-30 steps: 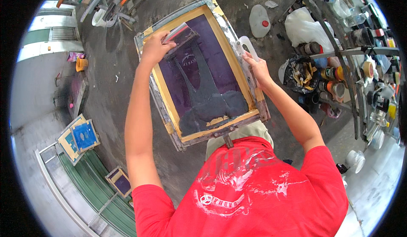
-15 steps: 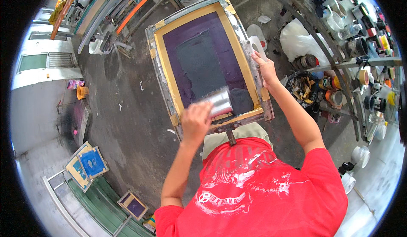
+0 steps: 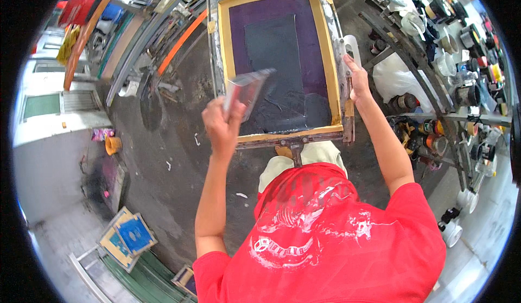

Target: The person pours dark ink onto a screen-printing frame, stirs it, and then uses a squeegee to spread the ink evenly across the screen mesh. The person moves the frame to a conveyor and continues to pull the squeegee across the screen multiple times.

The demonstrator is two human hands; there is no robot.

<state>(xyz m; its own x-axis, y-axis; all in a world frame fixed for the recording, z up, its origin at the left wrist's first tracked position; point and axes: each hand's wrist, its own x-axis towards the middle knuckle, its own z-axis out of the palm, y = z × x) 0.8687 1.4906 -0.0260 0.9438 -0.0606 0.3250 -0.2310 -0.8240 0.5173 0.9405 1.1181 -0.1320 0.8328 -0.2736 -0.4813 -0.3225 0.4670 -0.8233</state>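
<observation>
A screen-printing frame (image 3: 223,42) with yellowish tape inside its rim lies in front of me. Its mesh (image 3: 313,37) is purple, with a dark grey rectangle (image 3: 274,48) in the middle and dark wet ink (image 3: 320,110) toward the near end. My left hand (image 3: 221,121) is closed round a shiny flat squeegee (image 3: 245,88), tilted above the frame's near left part and blurred by motion. At the frame's right side my right hand (image 3: 356,80) grips the lower end of a white handle (image 3: 351,48), its fingers partly hidden.
On the right stand metal racks (image 3: 461,116) crowded with jars and tubs, and a white plastic bag (image 3: 399,80). Long bars and an orange strip (image 3: 184,45) lean at the far left. A blue screen (image 3: 134,233) lies at the lower left.
My left hand has lifted the squeegee off the near end of the mesh and turned it upward to the left. The view has shifted; my right hand stays at the handle.
</observation>
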